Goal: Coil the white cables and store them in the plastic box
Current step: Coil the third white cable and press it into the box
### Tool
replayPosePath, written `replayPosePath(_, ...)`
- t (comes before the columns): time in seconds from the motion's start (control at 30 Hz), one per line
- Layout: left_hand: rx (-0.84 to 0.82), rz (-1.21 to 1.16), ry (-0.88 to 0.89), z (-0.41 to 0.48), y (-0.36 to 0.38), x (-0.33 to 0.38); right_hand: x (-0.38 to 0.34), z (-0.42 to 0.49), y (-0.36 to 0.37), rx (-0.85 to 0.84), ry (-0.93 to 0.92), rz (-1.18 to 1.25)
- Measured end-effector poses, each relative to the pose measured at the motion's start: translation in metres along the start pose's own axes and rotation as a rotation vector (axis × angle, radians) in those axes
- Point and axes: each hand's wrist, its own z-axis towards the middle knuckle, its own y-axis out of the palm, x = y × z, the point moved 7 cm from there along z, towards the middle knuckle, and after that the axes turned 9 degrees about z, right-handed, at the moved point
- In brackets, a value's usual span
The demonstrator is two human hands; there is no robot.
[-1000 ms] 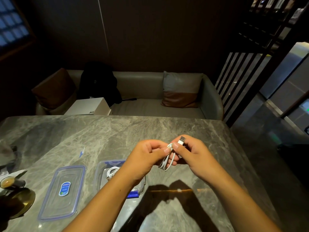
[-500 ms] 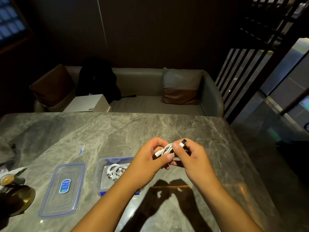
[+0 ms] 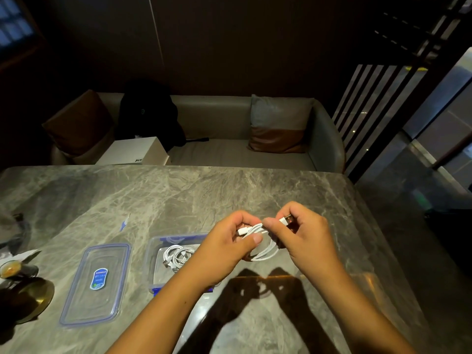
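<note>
This looks like a dim lounge or café booth. Beyond the left hand and right hand, a marble-patterned desk meets a padded bench sofa with cushions. A slatted screen stands far right of the hands; a small cup sits far left.

The left hand covers the near right corner of the plastic box, and its forearm hides part of the coiled cables inside; how many lie there cannot be told; the white cable held between both hands disappears behind the fingers, so its turns cannot be counted; the right hand conceals most of the plug; print on the lid label is too small to read; the desk runs off the left and bottom edges; a gold dish at the left sits in shadow.
</note>
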Motion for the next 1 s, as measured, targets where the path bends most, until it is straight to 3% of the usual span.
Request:
replayPosePath(0.2, -0.042, 0.067, -0.008, 0.000, 0.003, -0.005, -0.003, 0.002, 0.003, -0.062, -0.044, -0.160)
replayPosePath(0.43, -0.078, -0.019, -0.002, -0.003, 0.004, -0.002, 0.008, 0.005, 0.007, 0.003, 0.039, 0.095)
replayPosePath(0.6, -0.054, -0.007, 0.009, -0.004, 0.003, -0.003, 0.011, 0.002, 0.010, 0.027, 0.076, 0.107)
replayPosePath(0.73, -0.011, -0.021, 0.021, -0.003, 0.002, -0.002, -0.001, -0.003, 0.004, 0.154, -0.091, -0.149)
replayPosePath(0.83, 0.012, 0.004, 0.017, -0.002, 0.000, -0.004, -0.006, -0.004, 0.009, 0.089, -0.220, -0.278)
replayPosePath(1.0, 0.039, 0.032, 0.028, 0.000, -0.005, -0.005, -0.002, -0.008, 0.013, 0.001, -0.154, -0.138)
